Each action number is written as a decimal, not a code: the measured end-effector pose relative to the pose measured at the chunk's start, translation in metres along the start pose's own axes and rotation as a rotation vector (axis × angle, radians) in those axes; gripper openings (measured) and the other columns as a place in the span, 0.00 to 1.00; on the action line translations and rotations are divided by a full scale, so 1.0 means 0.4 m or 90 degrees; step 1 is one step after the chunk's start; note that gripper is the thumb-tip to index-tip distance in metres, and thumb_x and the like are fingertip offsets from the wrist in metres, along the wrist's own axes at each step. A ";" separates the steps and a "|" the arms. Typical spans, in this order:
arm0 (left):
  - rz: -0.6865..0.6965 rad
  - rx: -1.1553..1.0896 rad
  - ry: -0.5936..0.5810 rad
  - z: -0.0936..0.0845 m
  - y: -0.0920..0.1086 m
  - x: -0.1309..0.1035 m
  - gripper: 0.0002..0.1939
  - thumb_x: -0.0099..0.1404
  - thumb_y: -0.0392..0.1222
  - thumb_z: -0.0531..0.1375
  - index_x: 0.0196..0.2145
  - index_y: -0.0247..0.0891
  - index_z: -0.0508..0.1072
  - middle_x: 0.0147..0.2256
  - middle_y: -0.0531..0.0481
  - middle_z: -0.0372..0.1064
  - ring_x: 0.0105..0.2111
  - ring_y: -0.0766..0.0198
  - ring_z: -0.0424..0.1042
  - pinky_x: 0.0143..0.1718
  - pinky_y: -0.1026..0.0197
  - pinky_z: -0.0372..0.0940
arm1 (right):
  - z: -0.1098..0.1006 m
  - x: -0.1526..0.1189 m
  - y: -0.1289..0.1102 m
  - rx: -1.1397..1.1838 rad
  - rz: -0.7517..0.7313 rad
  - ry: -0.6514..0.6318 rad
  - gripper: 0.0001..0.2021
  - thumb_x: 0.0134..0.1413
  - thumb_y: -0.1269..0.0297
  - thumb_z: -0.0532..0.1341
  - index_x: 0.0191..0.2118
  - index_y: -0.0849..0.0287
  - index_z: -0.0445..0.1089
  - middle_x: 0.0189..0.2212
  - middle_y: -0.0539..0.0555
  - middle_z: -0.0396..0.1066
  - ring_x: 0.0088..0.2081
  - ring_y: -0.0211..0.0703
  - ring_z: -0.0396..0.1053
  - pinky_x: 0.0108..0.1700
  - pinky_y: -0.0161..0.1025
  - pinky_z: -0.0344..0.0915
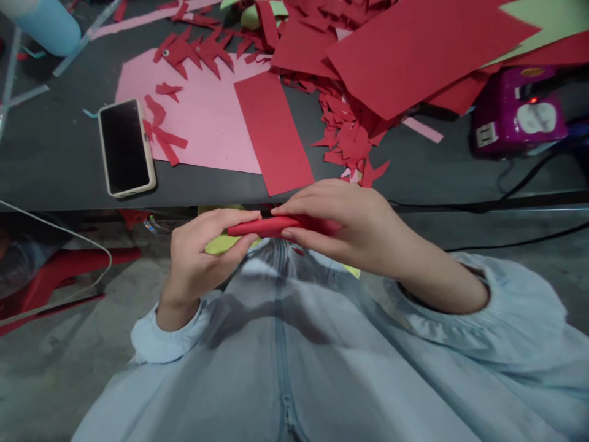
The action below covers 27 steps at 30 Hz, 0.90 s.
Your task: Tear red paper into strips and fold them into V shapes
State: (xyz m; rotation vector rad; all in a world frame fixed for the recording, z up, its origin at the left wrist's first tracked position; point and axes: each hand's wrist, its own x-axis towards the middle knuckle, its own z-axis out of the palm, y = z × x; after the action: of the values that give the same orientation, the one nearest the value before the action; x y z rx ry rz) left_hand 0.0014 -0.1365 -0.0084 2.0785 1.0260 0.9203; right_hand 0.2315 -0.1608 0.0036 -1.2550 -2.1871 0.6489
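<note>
Between my two hands, just off the front edge of the dark table, is a folded piece of red paper (264,227). My left hand (207,242) pinches its left end, thumb below and fingers above. The right part of the paper lies inside the grip of my right hand (350,221), whose thumb presses on the near side; some of the paper is hidden there. Beyond my hands a red paper strip (276,132) lies across a pink sheet (209,123). Toward the sheet's far side sits a cut red paper figure (177,52) with a small eye.
A phone (126,147) lies at the left of the table. Large red sheets (414,49) and a heap of red scraps (347,138) cover the back right. A purple power socket box (518,116) with cables stands at the right. At upper left is a blue-and-white bottle (50,27).
</note>
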 end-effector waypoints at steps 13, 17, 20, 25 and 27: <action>-0.018 0.004 0.009 0.022 -0.013 0.017 0.03 0.60 0.41 0.67 0.32 0.48 0.81 0.32 0.54 0.80 0.30 0.64 0.77 0.34 0.61 0.72 | 0.040 -0.003 0.006 -0.004 0.015 0.019 0.09 0.62 0.64 0.57 0.37 0.57 0.75 0.30 0.53 0.77 0.31 0.41 0.70 0.38 0.40 0.64; -0.027 0.002 0.016 0.031 -0.015 0.018 0.04 0.60 0.41 0.66 0.28 0.48 0.81 0.28 0.54 0.79 0.26 0.65 0.75 0.32 0.61 0.71 | 0.058 -0.005 0.013 0.009 0.010 0.041 0.09 0.62 0.63 0.58 0.35 0.58 0.75 0.28 0.53 0.76 0.32 0.42 0.71 0.39 0.40 0.63; -0.013 -0.011 0.010 0.042 -0.018 0.018 0.04 0.59 0.39 0.66 0.28 0.44 0.81 0.28 0.53 0.79 0.26 0.66 0.75 0.31 0.63 0.70 | 0.069 -0.005 0.017 0.036 0.012 0.046 0.10 0.62 0.60 0.59 0.34 0.58 0.74 0.28 0.53 0.76 0.32 0.41 0.71 0.38 0.39 0.63; -0.074 -0.055 0.013 0.054 -0.020 0.015 0.01 0.57 0.39 0.68 0.29 0.40 0.81 0.28 0.51 0.79 0.27 0.67 0.74 0.32 0.65 0.70 | 0.082 -0.009 0.025 0.118 0.045 0.088 0.10 0.63 0.62 0.58 0.33 0.58 0.74 0.28 0.53 0.76 0.31 0.39 0.71 0.36 0.37 0.64; -0.126 -0.088 0.028 0.053 -0.018 0.013 0.03 0.57 0.41 0.69 0.30 0.40 0.81 0.29 0.51 0.78 0.27 0.67 0.74 0.31 0.65 0.69 | 0.087 -0.013 0.028 0.143 0.069 0.105 0.10 0.63 0.62 0.58 0.33 0.57 0.74 0.28 0.53 0.76 0.31 0.39 0.71 0.36 0.36 0.65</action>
State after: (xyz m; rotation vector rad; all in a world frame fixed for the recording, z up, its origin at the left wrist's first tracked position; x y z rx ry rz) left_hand 0.0180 -0.1334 -0.0242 1.8144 1.1352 0.9128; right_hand 0.2181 -0.1651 -0.0304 -1.2666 -1.8673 0.7814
